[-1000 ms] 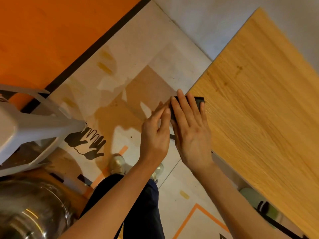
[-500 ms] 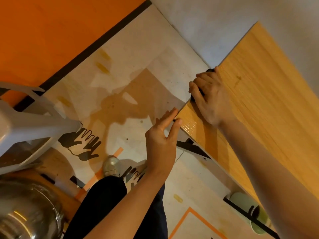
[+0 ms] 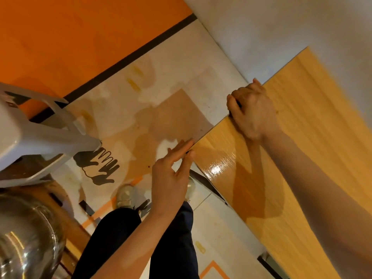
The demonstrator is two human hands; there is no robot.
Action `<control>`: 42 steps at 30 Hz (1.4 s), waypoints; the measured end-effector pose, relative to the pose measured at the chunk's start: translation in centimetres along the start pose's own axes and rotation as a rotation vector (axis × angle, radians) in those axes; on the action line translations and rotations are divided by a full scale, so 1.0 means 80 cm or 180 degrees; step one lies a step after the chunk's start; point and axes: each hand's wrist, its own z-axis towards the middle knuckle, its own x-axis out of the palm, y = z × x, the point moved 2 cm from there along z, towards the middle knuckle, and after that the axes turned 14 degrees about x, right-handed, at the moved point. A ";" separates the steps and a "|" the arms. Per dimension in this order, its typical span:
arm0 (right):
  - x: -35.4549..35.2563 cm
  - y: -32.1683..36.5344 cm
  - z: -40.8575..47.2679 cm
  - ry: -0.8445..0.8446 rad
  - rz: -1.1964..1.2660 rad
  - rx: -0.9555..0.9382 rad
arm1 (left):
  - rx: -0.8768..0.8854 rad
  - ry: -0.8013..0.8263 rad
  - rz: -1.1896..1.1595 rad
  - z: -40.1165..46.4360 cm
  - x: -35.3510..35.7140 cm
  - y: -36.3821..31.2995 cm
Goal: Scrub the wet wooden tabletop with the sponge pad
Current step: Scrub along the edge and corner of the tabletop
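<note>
The wooden tabletop (image 3: 314, 121) fills the right of the head view, with a wet glossy patch (image 3: 219, 168) near its left corner. My right hand (image 3: 253, 111) presses down at the table's left edge, curled over the dark sponge pad (image 3: 239, 104); only a thin dark sliver of the pad shows by my thumb. My left hand (image 3: 173, 174) rests with its fingers straight against the table's near corner, holding nothing.
A grey plastic stool (image 3: 36, 137) stands at the left, and a shiny metal bowl (image 3: 26, 242) sits at the lower left. My legs and shoes (image 3: 124, 196) are on the patterned floor beside the table. An orange wall and a white wall lie beyond.
My right hand has slid the sponge pad along the table's left edge, away from me. My left hand has stayed at the near corner.
</note>
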 end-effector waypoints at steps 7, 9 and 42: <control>0.021 0.020 -0.066 0.0262 0.0301 -0.1131 | 0.0386 0.0081 0.1019 -0.003 0.017 -0.011; 0.014 -0.001 -0.044 0.0186 0.0320 -0.0836 | 0.0770 0.0348 0.1686 0.004 0.037 -0.019; 0.016 -0.044 -0.018 0.0018 0.0413 -0.1637 | 0.1437 0.0414 0.3491 0.031 0.102 -0.006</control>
